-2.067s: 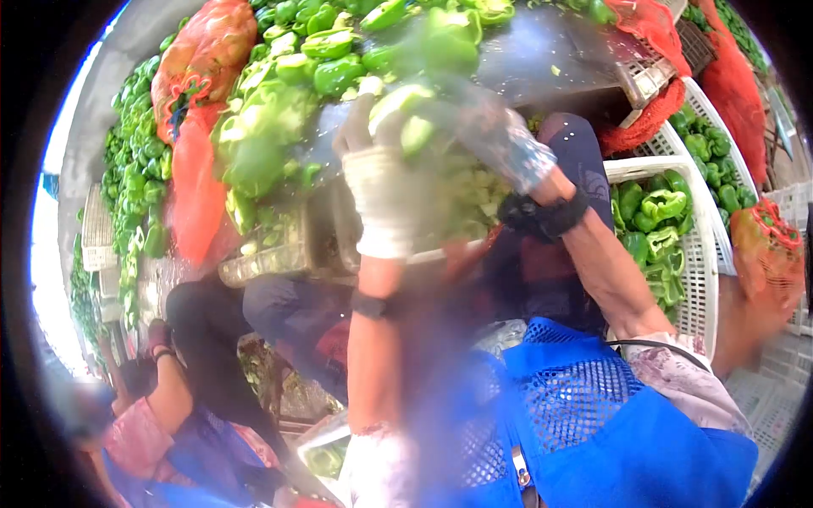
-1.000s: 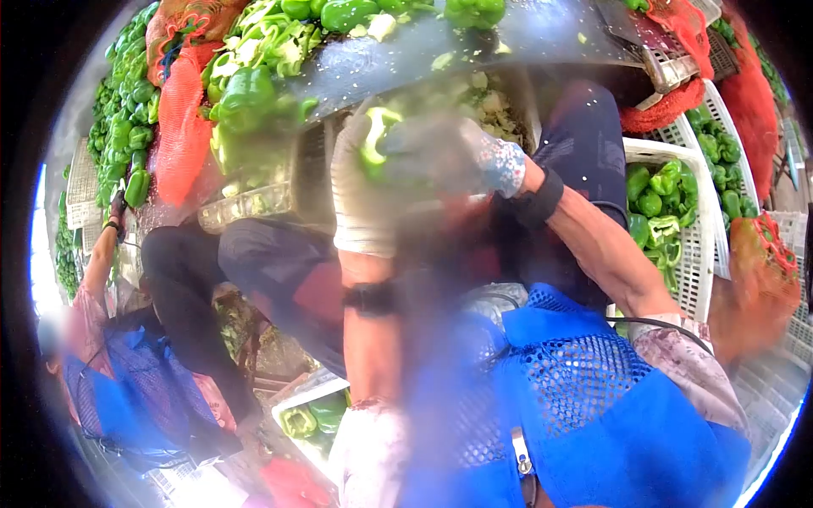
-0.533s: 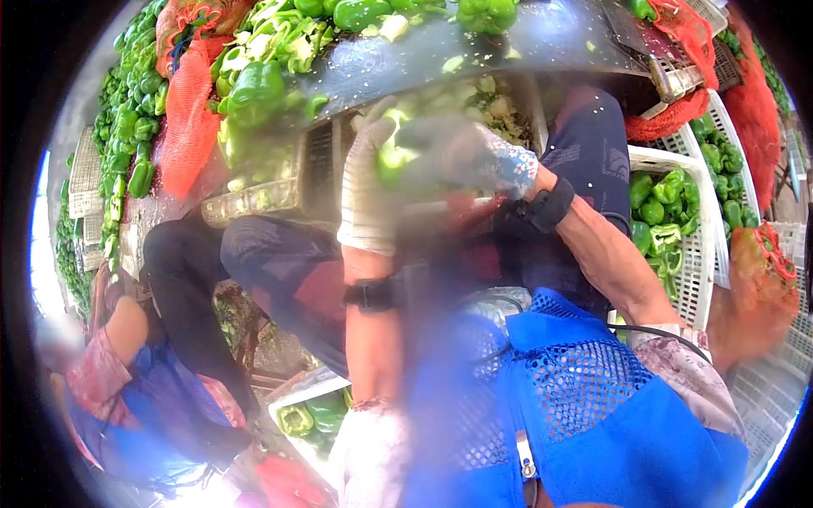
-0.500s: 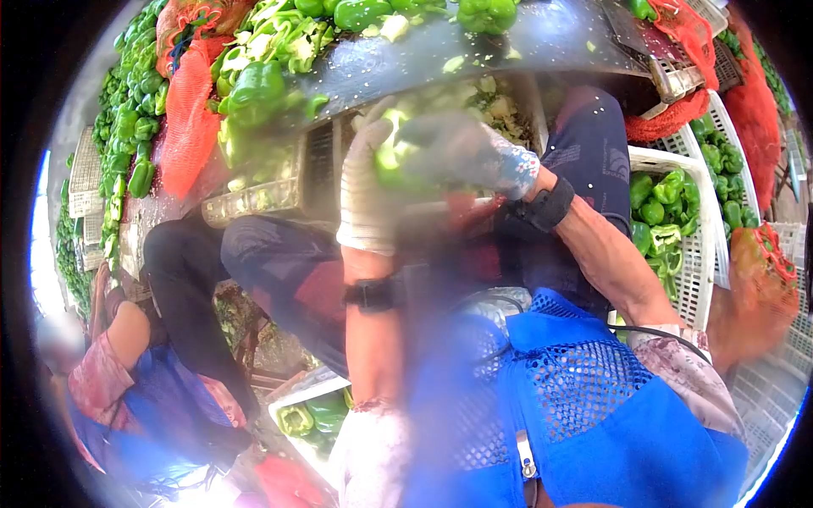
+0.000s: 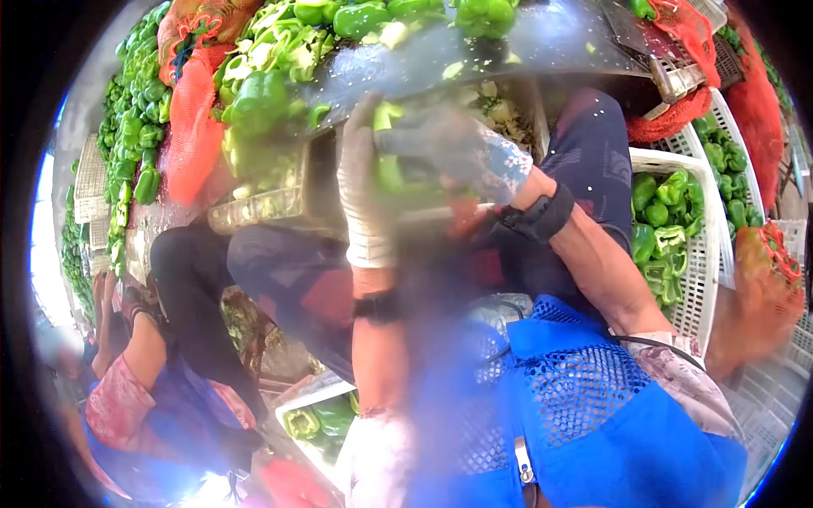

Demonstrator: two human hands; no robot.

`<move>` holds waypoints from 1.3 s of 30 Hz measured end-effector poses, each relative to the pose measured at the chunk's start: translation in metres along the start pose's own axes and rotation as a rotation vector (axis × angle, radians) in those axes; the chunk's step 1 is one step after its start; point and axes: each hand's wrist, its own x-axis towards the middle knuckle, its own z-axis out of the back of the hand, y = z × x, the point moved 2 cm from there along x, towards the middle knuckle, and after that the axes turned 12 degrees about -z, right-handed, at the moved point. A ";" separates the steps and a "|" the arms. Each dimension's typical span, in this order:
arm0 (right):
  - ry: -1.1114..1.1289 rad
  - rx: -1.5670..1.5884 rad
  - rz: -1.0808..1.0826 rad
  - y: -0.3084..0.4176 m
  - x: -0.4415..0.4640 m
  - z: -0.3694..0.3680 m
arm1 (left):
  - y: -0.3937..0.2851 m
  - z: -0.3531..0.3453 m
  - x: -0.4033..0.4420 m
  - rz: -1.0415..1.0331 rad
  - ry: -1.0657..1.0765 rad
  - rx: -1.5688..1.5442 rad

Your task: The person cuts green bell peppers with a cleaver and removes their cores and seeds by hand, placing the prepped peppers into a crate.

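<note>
My left hand [image 5: 362, 190], in a pale glove, grips a green bell pepper [image 5: 389, 175] from its left side, above the edge of a crate between my knees. My right hand [image 5: 449, 144], in a dark grey glove with a flowered cuff, lies across the pepper's right side with curled fingers. Whatever those fingers hold is hidden by a smudge on the lens. Pale scraps and pepper cores [image 5: 500, 110] lie in the crate below my hands.
A dark table [image 5: 559, 38] with cut and whole peppers [image 5: 279, 51] stands ahead. White crates of peppers [image 5: 703, 245] are at right, another [image 5: 309, 394] at lower left. Red mesh sacks [image 5: 193, 118] flank the table. A person [image 5: 161, 398] sits at left.
My right hand has shifted slightly left and down over the pepper. The pale glove's fingers have straightened upward a little, and the view has moved slightly.
</note>
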 end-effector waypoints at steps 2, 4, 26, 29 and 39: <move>-0.249 -0.218 0.246 -0.003 -0.003 -0.005 | -0.010 -0.004 0.001 0.129 -0.042 -0.132; -0.374 -0.196 0.246 0.012 -0.009 -0.007 | -0.009 -0.004 -0.005 0.133 -0.042 -0.076; -0.104 1.309 -0.132 -0.061 -0.041 -0.015 | 0.032 0.019 -0.021 0.448 -0.499 -0.837; 0.080 1.358 -0.175 -0.058 -0.025 -0.007 | 0.016 0.017 -0.007 0.373 -0.522 -0.986; -0.298 0.636 -0.403 -0.002 -0.021 0.025 | -0.014 -0.019 0.054 0.290 -0.783 -0.573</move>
